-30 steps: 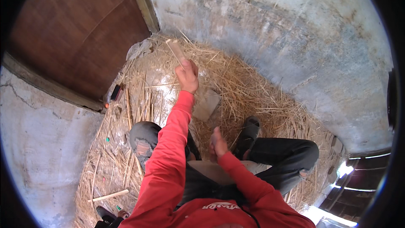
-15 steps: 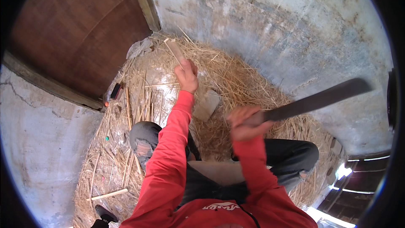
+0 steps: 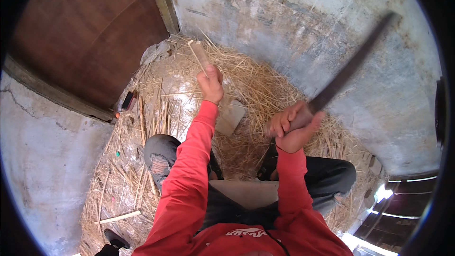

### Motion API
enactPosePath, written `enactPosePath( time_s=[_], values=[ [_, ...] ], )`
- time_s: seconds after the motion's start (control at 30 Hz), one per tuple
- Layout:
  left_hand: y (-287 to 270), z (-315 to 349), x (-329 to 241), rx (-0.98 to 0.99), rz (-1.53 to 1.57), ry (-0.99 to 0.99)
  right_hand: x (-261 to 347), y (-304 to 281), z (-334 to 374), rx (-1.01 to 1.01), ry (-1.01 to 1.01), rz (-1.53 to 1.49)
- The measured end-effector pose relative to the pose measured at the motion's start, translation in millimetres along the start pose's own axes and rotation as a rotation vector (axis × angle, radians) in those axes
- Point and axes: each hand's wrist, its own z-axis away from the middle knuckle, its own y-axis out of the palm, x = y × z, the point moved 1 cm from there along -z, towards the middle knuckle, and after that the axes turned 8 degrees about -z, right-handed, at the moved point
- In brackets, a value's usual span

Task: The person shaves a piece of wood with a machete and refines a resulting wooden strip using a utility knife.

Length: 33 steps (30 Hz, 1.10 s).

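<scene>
Swung more steeply upward since the earlier frame, the long dark knife (image 3: 348,68) now points up and right, away from the pale slab (image 3: 231,117) in my feed, its blade slightly blurred. I see the right hand (image 3: 296,125), to the right of the slab, with its fingers wrapped around the handle. Up and left of the slab, the left hand (image 3: 210,84) has barely shifted; its fingers grip the near end of a split wood piece (image 3: 200,54), whose far end tilts away from the slab. Loose straw (image 3: 265,80) spreads beyond the slab, and farther beyond it I make out the stained wall (image 3: 303,28).
</scene>
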Motion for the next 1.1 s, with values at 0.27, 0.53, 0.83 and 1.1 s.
enactPosePath(
  time_s=[0.27,0.53,0.83,1.1],
  values=[
    [-6.1,-3.6,0.0,-0.001,0.086,-0.034,-175.1,-149.3,127.2,-0.658,1.018,0.383],
    [-2.3,1.4,-0.6,0.017,0.059,-0.013,-29.3,-12.7,8.5,-0.148,0.281,0.088],
    [-0.5,0.5,5.8,-0.005,0.088,-0.049,-167.5,-146.8,141.3,-0.683,1.112,0.396],
    [-3.6,-0.7,6.2,0.032,0.075,-0.026,-41.3,-44.7,17.5,-0.241,0.424,0.368]
  ],
)
